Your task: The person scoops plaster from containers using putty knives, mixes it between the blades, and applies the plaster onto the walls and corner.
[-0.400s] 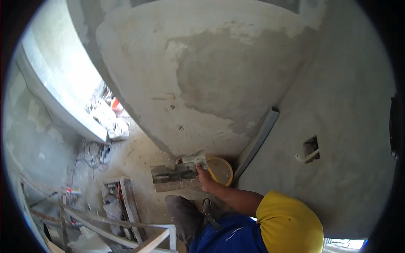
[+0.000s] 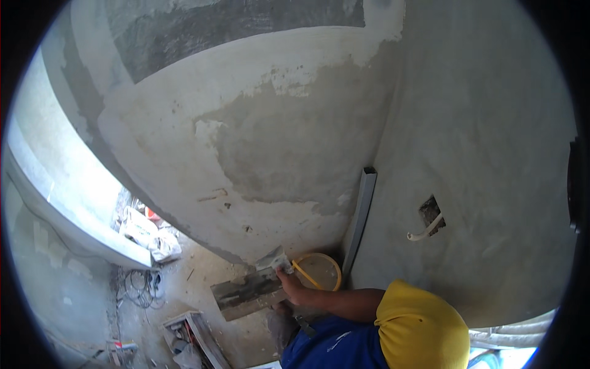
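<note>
Right hand (image 2: pixel 292 288) gripping the wide blade (image 2: pixel 244 293) by one end, small scraper (image 2: pixel 275 257) at the thumb, guessing that steadies both above the floor (image 2: pixel 189 288) near that yellow ring (image 2: pixel 339 270); can't see the left hand.

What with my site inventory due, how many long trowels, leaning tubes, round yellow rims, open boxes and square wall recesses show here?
Long rectangular metal trowel, at the right hand: 1
Grey rectangular leaning tube: 1
Round yellow rim: 1
Open pale rectangular box: 1
Square wall recess: 1
Total: 5
</note>
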`<state>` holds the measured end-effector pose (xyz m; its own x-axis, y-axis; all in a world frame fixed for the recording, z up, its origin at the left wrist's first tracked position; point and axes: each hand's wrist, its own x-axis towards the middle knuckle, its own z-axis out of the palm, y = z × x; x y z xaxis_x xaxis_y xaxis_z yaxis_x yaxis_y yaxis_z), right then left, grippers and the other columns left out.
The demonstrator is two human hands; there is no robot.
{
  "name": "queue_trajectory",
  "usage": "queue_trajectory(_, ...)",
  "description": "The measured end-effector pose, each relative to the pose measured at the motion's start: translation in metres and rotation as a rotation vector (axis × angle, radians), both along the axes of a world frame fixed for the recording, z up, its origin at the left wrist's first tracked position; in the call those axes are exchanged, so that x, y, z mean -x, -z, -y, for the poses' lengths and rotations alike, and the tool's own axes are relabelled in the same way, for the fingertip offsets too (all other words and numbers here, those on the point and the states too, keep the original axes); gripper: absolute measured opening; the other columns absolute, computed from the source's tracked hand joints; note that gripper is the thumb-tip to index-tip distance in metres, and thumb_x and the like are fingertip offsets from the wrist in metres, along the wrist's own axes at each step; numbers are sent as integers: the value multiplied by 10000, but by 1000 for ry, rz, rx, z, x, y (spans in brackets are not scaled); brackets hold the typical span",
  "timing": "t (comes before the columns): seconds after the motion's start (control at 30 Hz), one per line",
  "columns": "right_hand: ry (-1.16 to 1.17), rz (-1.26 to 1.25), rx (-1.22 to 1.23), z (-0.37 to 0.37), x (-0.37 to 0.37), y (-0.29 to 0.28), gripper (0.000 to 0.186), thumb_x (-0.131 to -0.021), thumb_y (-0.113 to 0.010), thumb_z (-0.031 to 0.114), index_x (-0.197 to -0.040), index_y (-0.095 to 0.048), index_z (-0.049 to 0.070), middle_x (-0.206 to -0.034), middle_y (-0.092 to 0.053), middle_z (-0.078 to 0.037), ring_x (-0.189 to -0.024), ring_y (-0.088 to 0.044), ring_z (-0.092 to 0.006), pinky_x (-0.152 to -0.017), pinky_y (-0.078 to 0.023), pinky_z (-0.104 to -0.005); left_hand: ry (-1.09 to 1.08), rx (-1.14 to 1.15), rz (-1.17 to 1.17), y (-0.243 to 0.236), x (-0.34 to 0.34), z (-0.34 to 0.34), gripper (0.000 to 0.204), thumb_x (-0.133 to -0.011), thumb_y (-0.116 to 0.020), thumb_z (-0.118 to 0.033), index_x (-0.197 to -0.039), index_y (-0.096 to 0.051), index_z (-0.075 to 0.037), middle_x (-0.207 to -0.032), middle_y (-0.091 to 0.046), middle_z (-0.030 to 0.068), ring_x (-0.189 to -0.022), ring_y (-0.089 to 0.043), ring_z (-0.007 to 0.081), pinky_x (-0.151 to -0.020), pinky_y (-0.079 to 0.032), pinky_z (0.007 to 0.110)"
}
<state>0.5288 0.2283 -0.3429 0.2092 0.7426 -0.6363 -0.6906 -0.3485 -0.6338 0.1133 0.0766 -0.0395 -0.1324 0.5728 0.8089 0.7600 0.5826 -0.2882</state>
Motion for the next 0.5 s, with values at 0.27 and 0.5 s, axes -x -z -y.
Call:
queue_trajectory(0.27,181,435,54,-24,30,-90,906,-883,-397,687,-1318,-400,-107,-1181,-537,-194,-1062,-529,-259,-987,-364,-362,1161,645,2719,257,-162,-202,597,-934,-479,-438,-1431,-305,-158,-1381,-428,112,-1232,-462,315,-991,-383,536)
queue_trajectory(0.5,68,426,140,-71,17,-106,787,-885,-396,681,-1006,-577,-76,-882,-632,-203,-852,-618,-278,-783,-479,-404,1196,762,2669,153,-217,-279,670,-948,-498,-461,-1430,-274,-54,-1417,-386,147,-1253,-432,293,-1048,-356,469)
